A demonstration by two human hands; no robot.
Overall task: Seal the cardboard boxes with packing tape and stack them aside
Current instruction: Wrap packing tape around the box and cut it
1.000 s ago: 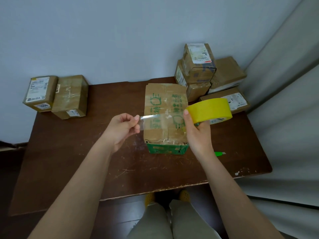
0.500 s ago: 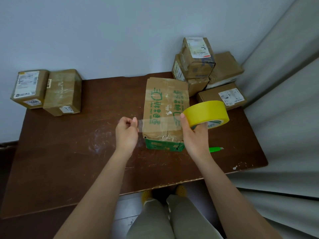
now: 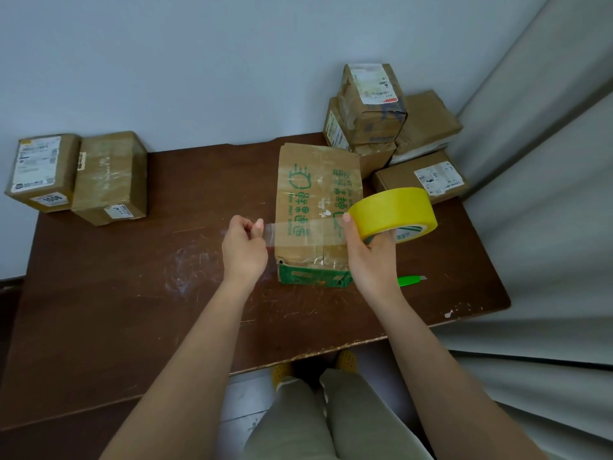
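1. Legs in pale trousers and yellow shoes (image 3: 346,360) sit nearest, below the front edge of the brown tabletop (image 3: 132,293).
2. My left hand (image 3: 243,250) is held above the tabletop, its fingers curled, pinching the free end of a clear tape strip (image 3: 305,232).
3. My right hand (image 3: 371,257) grips the yellow tape roll (image 3: 393,210), thumb lying along the roll's near side, fingers wrapped underneath.
4. Between my two hands the strip is stretched level across the near part of the cardboard box (image 3: 318,200); whether it touches the lid I cannot tell.
5. That box lies at the middle of the tabletop, flaps closed, green print on top and a green end face toward me.
6. Just right of my right wrist lies a green utility knife (image 3: 411,279), flat on the tabletop.
7. Farther back on the right stands a pile of taped boxes (image 3: 371,104), stacked against the wall, with a flat labelled box (image 3: 421,175) in front of it.
8. At the far left corner two boxes (image 3: 79,175) stand side by side, touching each other.
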